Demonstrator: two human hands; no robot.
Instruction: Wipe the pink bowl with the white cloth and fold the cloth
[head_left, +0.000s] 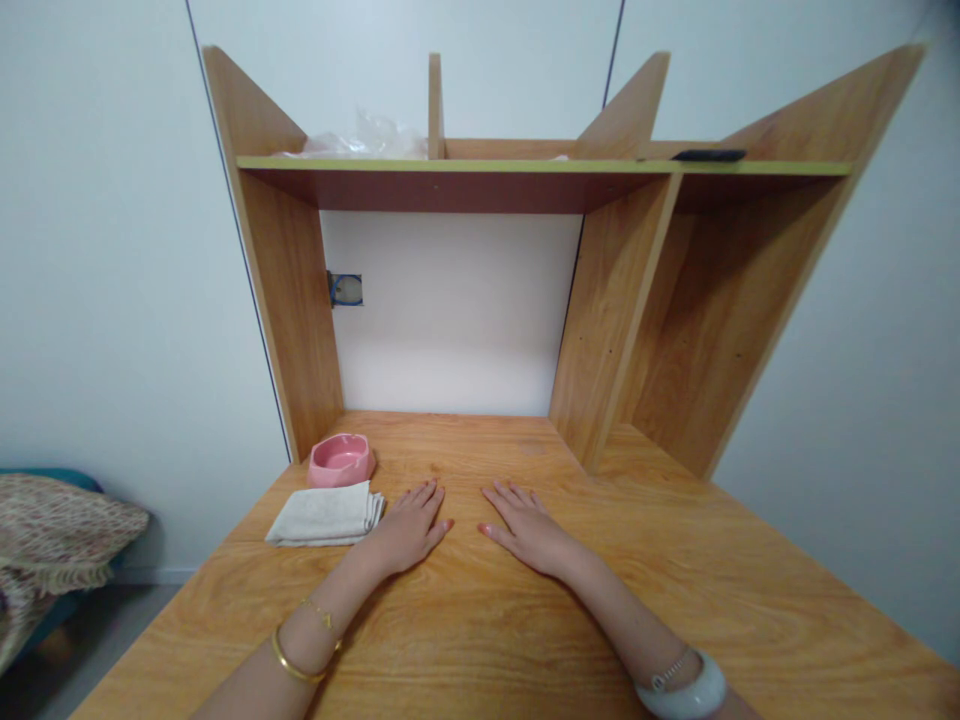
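Observation:
My left hand (407,528) lies palm down on the wooden desk (450,640), its fingers stretched out and the thumb apart. Just left of it is a folded light grey cloth (322,515), close beside the wrist and fingers. Behind the cloth stands a pink faceted bowl (341,460), and no contents show in it. My right hand (529,528) also rests flat on the desk with its fingers spread, a short gap from the left one. Neither hand holds anything.
A wooden shelf unit (465,172) rises at the back of the desk. Clear plastic wrapping (367,138) and a dark flat object (709,156) lie on its upper shelf. An open wall socket box (346,290) shows at the left. A fringed patterned cloth (60,530) is at far left.

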